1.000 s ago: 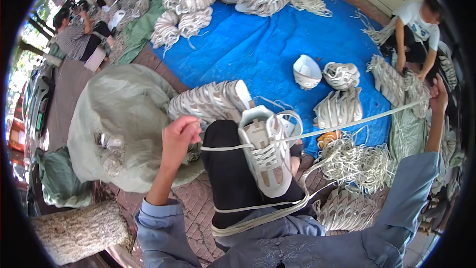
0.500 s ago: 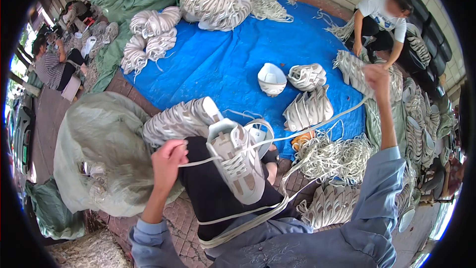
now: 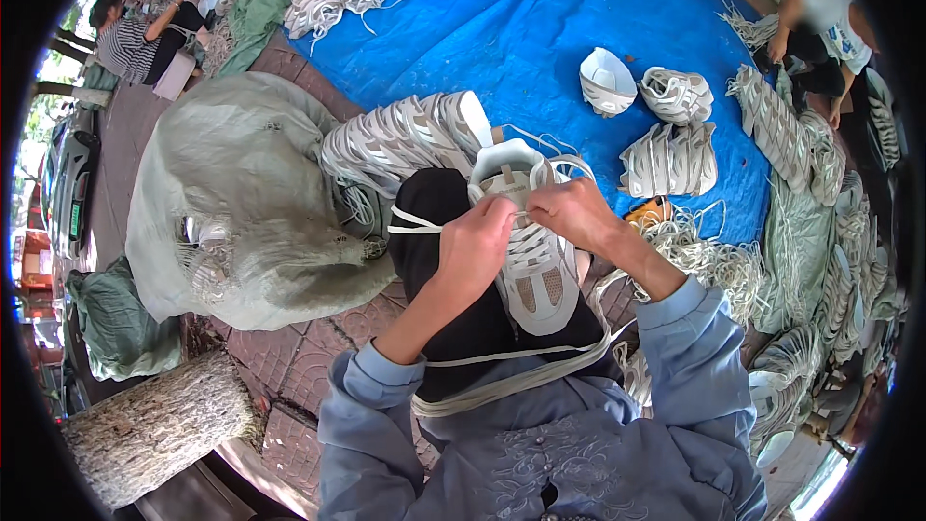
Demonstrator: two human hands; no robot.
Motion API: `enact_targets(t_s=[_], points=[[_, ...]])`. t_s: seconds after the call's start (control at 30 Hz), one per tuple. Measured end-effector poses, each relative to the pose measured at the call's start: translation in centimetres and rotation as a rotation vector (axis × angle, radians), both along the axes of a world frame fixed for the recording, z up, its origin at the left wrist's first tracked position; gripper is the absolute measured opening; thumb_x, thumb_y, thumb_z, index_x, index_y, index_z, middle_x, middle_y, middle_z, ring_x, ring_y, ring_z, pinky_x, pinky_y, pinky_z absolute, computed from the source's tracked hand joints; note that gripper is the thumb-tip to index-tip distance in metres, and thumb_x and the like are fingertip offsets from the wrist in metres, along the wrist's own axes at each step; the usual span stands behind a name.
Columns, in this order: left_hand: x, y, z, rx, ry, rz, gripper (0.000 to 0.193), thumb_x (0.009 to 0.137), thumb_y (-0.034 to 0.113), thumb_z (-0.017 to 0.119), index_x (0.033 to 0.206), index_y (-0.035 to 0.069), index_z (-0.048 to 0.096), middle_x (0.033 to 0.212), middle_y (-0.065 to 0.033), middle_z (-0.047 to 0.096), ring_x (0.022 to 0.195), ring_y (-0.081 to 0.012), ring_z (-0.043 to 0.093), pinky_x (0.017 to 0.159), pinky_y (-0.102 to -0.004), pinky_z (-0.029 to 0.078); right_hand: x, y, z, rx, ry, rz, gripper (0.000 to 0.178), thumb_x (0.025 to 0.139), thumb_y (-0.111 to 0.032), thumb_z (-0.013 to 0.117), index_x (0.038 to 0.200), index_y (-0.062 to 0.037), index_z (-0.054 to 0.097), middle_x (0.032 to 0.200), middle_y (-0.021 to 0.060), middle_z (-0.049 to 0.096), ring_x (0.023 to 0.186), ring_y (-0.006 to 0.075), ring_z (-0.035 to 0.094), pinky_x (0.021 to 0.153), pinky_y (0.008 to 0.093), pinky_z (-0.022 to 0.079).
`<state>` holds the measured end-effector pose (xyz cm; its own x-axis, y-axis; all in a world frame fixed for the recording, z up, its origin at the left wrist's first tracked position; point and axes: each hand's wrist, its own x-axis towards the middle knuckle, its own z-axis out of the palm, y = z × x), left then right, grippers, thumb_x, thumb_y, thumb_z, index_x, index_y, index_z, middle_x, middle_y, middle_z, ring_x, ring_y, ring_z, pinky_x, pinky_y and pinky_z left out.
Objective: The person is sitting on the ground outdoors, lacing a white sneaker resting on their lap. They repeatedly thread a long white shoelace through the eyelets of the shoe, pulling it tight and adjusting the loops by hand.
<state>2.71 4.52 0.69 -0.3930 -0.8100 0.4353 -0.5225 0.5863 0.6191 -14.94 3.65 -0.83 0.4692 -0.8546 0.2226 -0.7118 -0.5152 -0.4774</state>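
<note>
A beige-and-white shoe upper (image 3: 540,304) rests on my lap, toe toward me, with white lacing crossed over its front. My left hand (image 3: 476,249) is closed at the left side of its lace rows, pinching a white shoelace (image 3: 415,222) that trails out to the left. Opposite it, my right hand (image 3: 581,220) is closed at the right eyelets below the tongue (image 3: 511,183). A short stretch of lace shows between the two hands; my right fingertips are partly hidden. More loose laces (image 3: 482,402) lie across my lap.
Nested shoe uppers (image 3: 400,140) lie beyond my knee, beside a large pale sack (image 3: 227,203). More uppers (image 3: 670,159) stand on a blue tarp (image 3: 482,48), near a heap of laces (image 3: 719,275). A co-worker (image 3: 830,34) sits at the far right; a log (image 3: 159,425) lies lower left.
My right hand has come down from far out at the right, and my left hand has moved in from the left. Both now meet at the shoe upper's lacing. The view has tilted downward.
</note>
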Motion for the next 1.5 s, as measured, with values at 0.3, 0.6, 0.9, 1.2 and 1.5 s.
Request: enact_targets(t_s=[0.3,0.6,0.9,1.2,1.5], points=[[0.7,-0.2,-1.7,-0.081,-0.205,-0.029,0.017,0.061,-0.002,0.056,0.077,0.006,0.053,0.069,-0.0071,0.052,0.053,-0.0225,0.057,0.043,-0.0314,0.045,-0.4,-0.4,0.5,-0.103,0.246,0.160,0.005,0.058,-0.004,0.054,0.060,-0.0059,0.051,0.056,0.0088,0.054,0.050,0.0241,0.057,0.044,0.0357,0.046],[0.8,0.1,-1.9,-0.003,-0.121,0.063,0.009,0.069,0.002,0.060,0.075,0.007,0.055,0.066,-0.0062,0.054,0.049,-0.0230,0.055,0.042,-0.0313,0.043,0.4,-1.6,-0.6,0.150,0.028,0.225,0.004,0.059,-0.005,0.056,0.059,-0.0034,0.052,0.055,0.0111,0.052,0.053,0.0242,0.057,0.050,0.0362,0.045],[1.1,0.8,-1.9,0.065,-0.072,0.175,0.011,0.068,0.001,0.061,0.076,0.007,0.057,0.065,-0.0048,0.055,0.055,-0.0213,0.057,0.045,-0.0301,0.044,1.2,-1.8,-0.1,-0.103,0.156,0.251,0.004,0.060,-0.007,0.057,0.062,-0.0062,0.054,0.062,0.0052,0.049,0.061,0.0178,0.055,0.048,0.0328,0.047],[1.4,0.8,-2.0,0.020,-0.212,0.207,0.006,0.069,0.006,0.059,0.072,0.010,0.055,0.063,-0.0032,0.055,0.049,-0.0213,0.055,0.042,-0.0314,0.042,3.0,-0.9,0.0,-0.144,0.206,0.249,0.005,0.060,-0.010,0.056,0.061,-0.0051,0.057,0.065,0.0057,0.052,0.064,0.0182,0.056,0.051,0.0290,0.049],[1.2,0.7,-2.0,0.091,-0.223,0.153,0.006,0.070,0.006,0.059,0.071,0.010,0.054,0.065,-0.0056,0.055,0.049,-0.0251,0.055,0.042,-0.0334,0.042,3.2,1.0,0.1,-0.185,0.295,0.009,0.008,0.058,-0.009,0.057,0.061,-0.0077,0.050,0.063,0.0046,0.050,0.059,0.0193,0.056,0.047,0.0316,0.047]])
